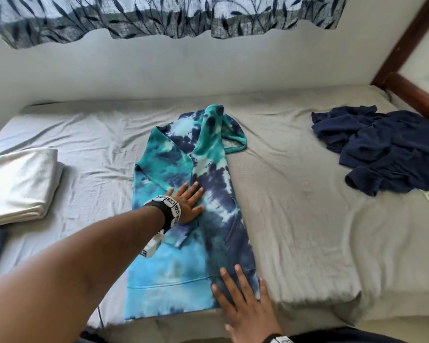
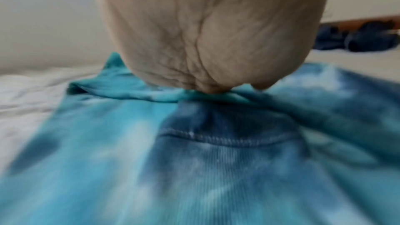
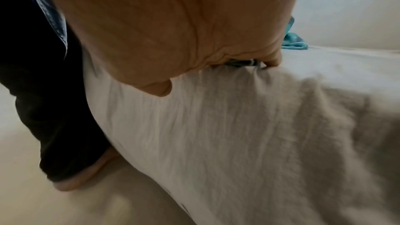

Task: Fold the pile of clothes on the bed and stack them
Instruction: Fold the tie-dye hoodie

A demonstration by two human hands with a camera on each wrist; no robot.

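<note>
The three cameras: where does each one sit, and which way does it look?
Head: above the bed, looking down; both forearms, left hand and right hand flat on the hoodie.
Left wrist: under the left palm, looking along the hoodie.
Right wrist: under the right palm at the bed's edge; a dark trouser leg shows.
Shared: head and left wrist show the navy pile.
</note>
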